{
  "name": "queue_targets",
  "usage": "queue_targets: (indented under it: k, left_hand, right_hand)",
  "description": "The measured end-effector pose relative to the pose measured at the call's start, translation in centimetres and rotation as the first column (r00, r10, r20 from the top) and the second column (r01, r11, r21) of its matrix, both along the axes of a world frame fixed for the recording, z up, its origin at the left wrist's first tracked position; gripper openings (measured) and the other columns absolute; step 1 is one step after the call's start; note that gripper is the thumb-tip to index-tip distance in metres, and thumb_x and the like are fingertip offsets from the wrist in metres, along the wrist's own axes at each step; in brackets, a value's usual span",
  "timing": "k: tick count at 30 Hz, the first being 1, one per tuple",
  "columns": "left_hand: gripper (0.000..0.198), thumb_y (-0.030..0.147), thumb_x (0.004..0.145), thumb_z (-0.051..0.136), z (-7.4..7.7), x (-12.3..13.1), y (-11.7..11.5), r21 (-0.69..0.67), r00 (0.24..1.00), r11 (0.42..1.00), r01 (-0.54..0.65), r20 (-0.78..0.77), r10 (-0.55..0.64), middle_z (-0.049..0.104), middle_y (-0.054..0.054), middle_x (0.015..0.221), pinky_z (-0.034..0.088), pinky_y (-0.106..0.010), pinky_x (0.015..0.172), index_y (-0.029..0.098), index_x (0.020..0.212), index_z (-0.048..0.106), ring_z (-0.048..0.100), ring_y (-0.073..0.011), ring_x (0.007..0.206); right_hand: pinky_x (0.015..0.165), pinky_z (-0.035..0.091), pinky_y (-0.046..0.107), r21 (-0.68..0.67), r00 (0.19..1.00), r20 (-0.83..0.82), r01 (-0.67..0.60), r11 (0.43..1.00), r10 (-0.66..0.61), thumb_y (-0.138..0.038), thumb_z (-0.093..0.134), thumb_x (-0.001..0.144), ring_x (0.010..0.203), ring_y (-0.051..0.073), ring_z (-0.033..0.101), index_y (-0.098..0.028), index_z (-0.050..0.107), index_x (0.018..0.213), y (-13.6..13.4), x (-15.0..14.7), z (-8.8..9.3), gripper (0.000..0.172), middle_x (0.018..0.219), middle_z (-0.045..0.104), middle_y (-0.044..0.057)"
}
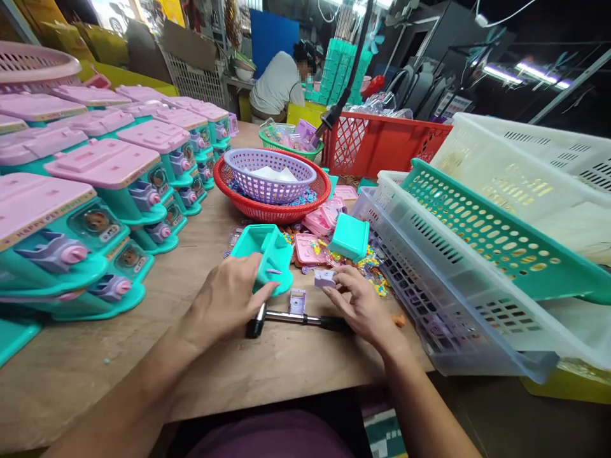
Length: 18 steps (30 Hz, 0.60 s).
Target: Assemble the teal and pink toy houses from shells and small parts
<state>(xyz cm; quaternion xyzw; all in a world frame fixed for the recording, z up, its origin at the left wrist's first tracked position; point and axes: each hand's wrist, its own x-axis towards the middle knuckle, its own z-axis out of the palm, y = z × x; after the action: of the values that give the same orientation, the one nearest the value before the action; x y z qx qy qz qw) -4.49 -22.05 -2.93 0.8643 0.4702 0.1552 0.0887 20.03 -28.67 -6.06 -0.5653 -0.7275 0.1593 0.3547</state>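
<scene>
My left hand point(233, 289) is closed around a teal plastic toy housing point(261, 251), tilted just above the wooden table. Between thumb and fingers, my right hand point(358, 302) pinches a small lilac plastic part point(324, 278). The two pieces are apart from each other. Between my hands, another lilac part point(297, 301) stands at the shaft of a hammer point(305, 318), whose head lies near my left wrist and whose dark grip reaches under my right hand. Behind them are a teal box-shaped piece point(351, 236) and a pink plastic panel point(309, 249).
Stacked pink-and-teal toy houses point(109, 168) fill the left side. A lilac basket point(270, 172) sits in a red basket point(224, 197) at the back. Plastic crates point(477, 254) lean along the right. Small yellow and blue pieces point(370, 257) are scattered nearby. Another person point(277, 83) bends over farther back.
</scene>
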Motion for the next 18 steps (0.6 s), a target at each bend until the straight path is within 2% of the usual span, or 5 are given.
queue_targets:
  k: [4, 7, 10, 14, 18]
  left_hand:
    - [0.034, 0.051, 0.089, 0.057, 0.2, 0.1, -0.2, -0.237, 0.856, 0.968, 0.086, 0.514, 0.049, 0.069, -0.004, 0.086, 0.050, -0.028, 0.066, 0.017, 0.097, 0.062, 0.064, -0.0180, 0.074]
    - [0.034, 0.046, 0.089, 0.059, 0.0, 0.7, -0.4, -0.318, 0.775, 0.924, 0.210, 0.630, 0.041, 0.070, -0.006, 0.095, 0.053, -0.029, 0.074, 0.016, 0.104, 0.063, 0.065, -0.0199, 0.085]
    - [0.029, 0.040, 0.088, 0.060, -0.2, 1.2, -0.9, -0.348, 0.764, 0.905, 0.247, 0.644, 0.039, 0.068, -0.005, 0.092, 0.053, -0.029, 0.077, 0.014, 0.102, 0.064, 0.065, -0.0205, 0.088]
    - [0.029, 0.034, 0.086, 0.060, -0.2, 1.0, -1.4, -0.383, 0.766, 0.887, 0.259, 0.640, 0.053, 0.065, -0.002, 0.081, 0.052, -0.027, 0.076, 0.015, 0.107, 0.063, 0.063, -0.0176, 0.078]
    - [0.026, 0.034, 0.087, 0.056, -0.2, 0.7, -1.4, -0.414, 0.801, 0.883, 0.221, 0.594, 0.078, 0.058, 0.003, 0.071, 0.048, -0.025, 0.062, 0.017, 0.105, 0.062, 0.053, -0.0122, 0.058]
  right_hand:
    - [0.088, 0.052, 0.034, 0.160, 0.891, -0.451, 0.034, 0.987, 0.042, -0.028, 0.061, 0.093, 0.101, 0.019, 0.063, -0.020, 0.061, 0.090, 0.7, -3.5, 0.8, 0.009, 0.110, 0.065, 0.009]
    - [0.095, 0.051, 0.037, 0.267, 0.851, -0.523, 0.104, 0.958, 0.053, -0.024, 0.071, 0.086, 0.105, 0.020, 0.065, -0.021, 0.060, 0.090, 1.4, -5.6, 1.0, 0.012, 0.108, 0.069, 0.008]
    - [0.096, 0.051, 0.037, 0.317, 0.866, -0.498, 0.134, 0.939, 0.045, -0.019, 0.074, 0.081, 0.104, 0.019, 0.066, -0.023, 0.059, 0.102, 2.0, -6.3, 0.7, 0.026, 0.107, 0.071, 0.005]
    - [0.101, 0.047, 0.042, 0.307, 0.919, -0.393, 0.089, 0.947, 0.041, -0.020, 0.074, 0.082, 0.105, 0.020, 0.062, -0.028, 0.042, 0.142, 2.3, -5.9, 0.3, 0.068, 0.108, 0.070, 0.003]
    - [0.099, 0.045, 0.045, 0.356, 0.995, -0.094, 0.012, 0.934, 0.023, -0.022, 0.069, 0.087, 0.113, 0.024, 0.053, -0.027, 0.059, 0.130, 1.9, -5.1, 0.5, 0.045, 0.118, 0.066, 0.006]
